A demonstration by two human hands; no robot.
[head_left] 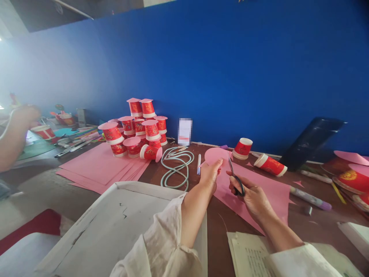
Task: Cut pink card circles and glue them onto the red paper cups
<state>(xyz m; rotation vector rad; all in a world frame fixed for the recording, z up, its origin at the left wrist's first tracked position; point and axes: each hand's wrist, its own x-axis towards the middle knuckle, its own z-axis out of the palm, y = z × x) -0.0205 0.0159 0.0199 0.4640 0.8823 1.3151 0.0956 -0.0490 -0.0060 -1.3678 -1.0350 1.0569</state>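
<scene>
My left hand (210, 175) grips a rounded piece of pink paper (213, 154), thumb on top and fingers beneath. In my right hand (255, 196) is a pair of scissors (238, 185) with black handles, its blades pointing up at the right edge of that piece. Whether the blades are apart I cannot tell. Below both hands a larger pink sheet (268, 188) lies on the brown table. A red paper cup (242, 148) stands upside down or upright beyond my right hand, and another red cup (271, 164) lies on its side.
Red cups with pink discs (132, 147) are stacked at left behind pink sheets (95, 167). A coiled pale cable (187, 169), a white tray-like board (121, 227), a glue stick (311, 199) and printed papers (248, 254) lie around. Another person's hand (24, 117) works at far left.
</scene>
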